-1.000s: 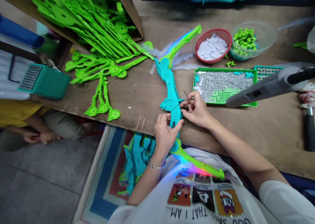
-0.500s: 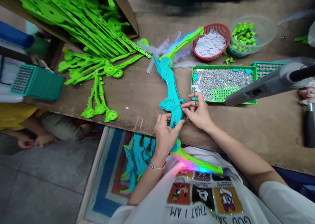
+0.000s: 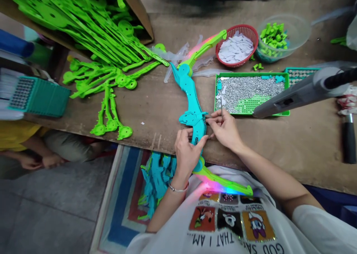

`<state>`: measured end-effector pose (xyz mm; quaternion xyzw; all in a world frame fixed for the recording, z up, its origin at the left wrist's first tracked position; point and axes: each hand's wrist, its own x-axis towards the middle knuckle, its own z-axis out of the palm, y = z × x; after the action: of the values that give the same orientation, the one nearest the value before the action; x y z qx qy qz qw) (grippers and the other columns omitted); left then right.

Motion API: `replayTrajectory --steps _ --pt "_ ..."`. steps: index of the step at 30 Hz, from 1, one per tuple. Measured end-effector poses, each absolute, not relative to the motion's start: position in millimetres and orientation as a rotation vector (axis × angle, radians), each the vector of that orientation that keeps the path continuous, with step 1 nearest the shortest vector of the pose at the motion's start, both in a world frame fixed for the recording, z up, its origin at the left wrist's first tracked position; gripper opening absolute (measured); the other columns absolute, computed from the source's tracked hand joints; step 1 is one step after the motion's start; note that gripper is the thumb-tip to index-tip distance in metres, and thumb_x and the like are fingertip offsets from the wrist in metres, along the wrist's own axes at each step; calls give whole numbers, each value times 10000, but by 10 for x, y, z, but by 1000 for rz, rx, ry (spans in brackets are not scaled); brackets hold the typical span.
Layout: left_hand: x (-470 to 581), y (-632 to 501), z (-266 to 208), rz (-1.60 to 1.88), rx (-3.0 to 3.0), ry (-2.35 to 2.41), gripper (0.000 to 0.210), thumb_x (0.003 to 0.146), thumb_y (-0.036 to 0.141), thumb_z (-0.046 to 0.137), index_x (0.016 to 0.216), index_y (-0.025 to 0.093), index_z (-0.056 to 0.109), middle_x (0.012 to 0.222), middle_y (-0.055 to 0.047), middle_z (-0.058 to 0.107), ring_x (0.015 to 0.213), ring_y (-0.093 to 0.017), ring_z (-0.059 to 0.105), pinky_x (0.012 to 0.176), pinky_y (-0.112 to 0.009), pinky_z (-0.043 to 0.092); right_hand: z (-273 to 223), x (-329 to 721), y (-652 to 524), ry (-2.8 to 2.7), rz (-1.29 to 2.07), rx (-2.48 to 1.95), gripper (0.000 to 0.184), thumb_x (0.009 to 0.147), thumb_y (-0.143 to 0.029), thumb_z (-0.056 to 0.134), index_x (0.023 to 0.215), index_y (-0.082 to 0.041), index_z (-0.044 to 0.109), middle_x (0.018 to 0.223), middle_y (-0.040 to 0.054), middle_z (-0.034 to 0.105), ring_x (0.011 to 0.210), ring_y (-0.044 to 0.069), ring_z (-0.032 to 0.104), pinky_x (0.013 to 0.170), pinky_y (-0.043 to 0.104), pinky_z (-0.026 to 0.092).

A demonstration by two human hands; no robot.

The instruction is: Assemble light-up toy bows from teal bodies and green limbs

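A toy bow [image 3: 193, 94] with a turquoise body and green limbs lies across the table edge, its lower limb over my shirt. Coloured light glows along both limbs. My left hand [image 3: 187, 148] is closed round the lower part of the body, thumb on the right side. Beside the bow's right edge is my right hand [image 3: 224, 129], fingers bent and pinched together, with a thin metal tool [image 3: 222, 106] sticking up between them. The tool's lower end is hidden by the fingers. Whether the right fingertips touch the bow, I cannot tell.
A green tray [image 3: 252, 74] of small metal screws lies beyond my right hand, with a grey electric screwdriver [image 3: 295, 96] over its corner. Behind are a red basket [image 3: 237, 65] of white pieces and a clear bowl [image 3: 299, 38]. Green parts [image 3: 111, 83] fill the left; another person's hands [image 3: 41, 163] are there.
My right fingers have drawn slightly away from the bow's edge and bent more. The upper limb's light has turned from blue to red. My left hand keeps its hold.
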<state>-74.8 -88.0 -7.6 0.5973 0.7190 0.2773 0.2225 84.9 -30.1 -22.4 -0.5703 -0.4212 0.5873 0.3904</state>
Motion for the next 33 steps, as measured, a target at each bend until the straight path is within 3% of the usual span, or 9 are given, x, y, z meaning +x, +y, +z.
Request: replayTrajectory --steps 6,11,16,18,21,25,30,33 --pt "-750 -890 -68 775 1662 1990 381 798 406 873 1031 199 655 966 -39 650 891 -211 656 833 -341 527 -192 805 -285 -875 1694 -1416 223 843 -237 612 1058 -203 565 1025 40 763 467 92 625 425 248 542" --pt "-737 -887 -62 738 1576 1959 562 763 478 891 1171 201 623 1029 -57 691 871 -208 686 808 -328 537 -152 762 -313 -699 1747 -1393 206 826 -228 622 1024 -199 573 1036 44 767 457 76 592 436 240 544" --pt "-763 -879 -114 571 1460 1883 441 791 517 855 1030 215 641 709 43 637 647 -161 601 677 -277 470 -164 772 -355 -688 1748 -1398 247 803 -271 695 1023 -177 637 1025 64 773 556 91 602 448 221 477" --pt "-764 -873 -137 589 1436 1840 477 779 502 867 1069 209 625 764 22 669 687 -175 630 693 -288 488 -164 774 -371 -728 1791 -1361 315 783 -339 764 1032 -165 681 939 48 771 666 118 654 554 231 523" --pt "-729 -866 -148 631 1449 1774 605 787 465 863 1244 203 567 1076 -88 737 969 -255 716 829 -350 545 -146 755 -377 -771 1951 -1217 410 699 -424 863 983 -157 739 913 39 776 780 144 693 746 281 581" --pt "-680 -859 -142 685 1405 1694 650 778 459 862 1285 207 543 1260 -144 709 1205 -308 687 971 -414 564 -91 797 -307 -873 1982 -1222 367 673 -460 879 849 -165 747 793 9 743 651 121 614 642 274 526" --pt "-774 -734 -116 959 911 1320 597 800 586 806 1204 194 608 1187 -132 753 1056 -254 746 887 -388 624 40 1081 -171 -1191 1922 -1270 355 684 -488 869 754 -180 708 677 -12 660 637 131 546 595 273 451" --pt "-783 -606 -75 1092 690 1182 557 722 514 902 1106 177 680 1084 -97 782 933 -204 754 845 -328 622 129 1249 -141 -1430 1934 -1269 331 737 -459 820 685 -174 660 628 -34 572 608 105 475 575 256 389"
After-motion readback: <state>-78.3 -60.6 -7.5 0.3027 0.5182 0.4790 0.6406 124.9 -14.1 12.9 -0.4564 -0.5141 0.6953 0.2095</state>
